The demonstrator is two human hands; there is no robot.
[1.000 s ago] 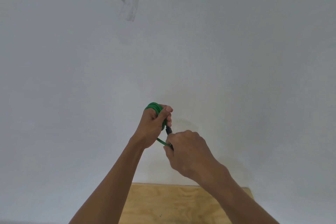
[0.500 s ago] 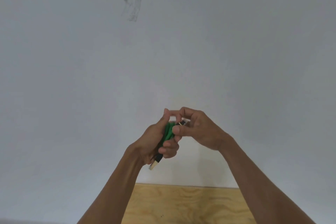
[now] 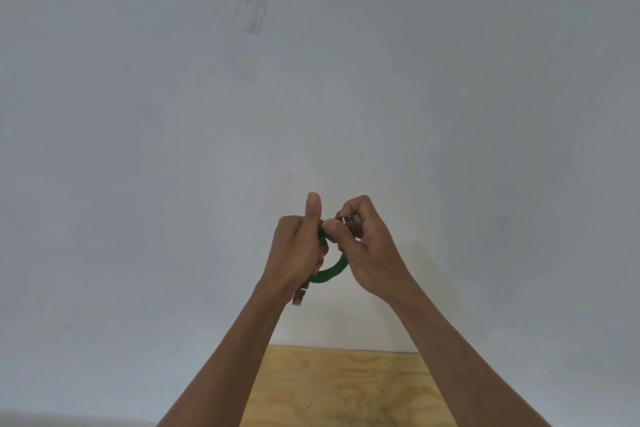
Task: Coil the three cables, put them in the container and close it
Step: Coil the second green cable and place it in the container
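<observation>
While my left hand (image 3: 299,250) grips the green cable (image 3: 329,274) with fingers curled round the bundled loops and thumb sticking up, my right hand (image 3: 360,246) pinches the plug (image 3: 349,220) at the top between thumb and fingers. Both hands are up in front of the wall (image 3: 450,97), above the far edge of the tabletop (image 3: 346,385). 1 loop of the cable bows out below and between the hands, and the other plug (image 3: 299,296) hangs under my left hand.

As I judge it, the coil is nearly wound and I am tucking the last end. The main risk is the coil springing open: if I loosen my left grip while feeding the plug, the loops could slide apart and I would have to rewind. Pulling the plug too hard could cinch that bowed loop small and kink the cable. The dangling plug may snag on a loop. I cannot see the container or the other 2 cables from here, so lowering the coil blind could miss it.
</observation>
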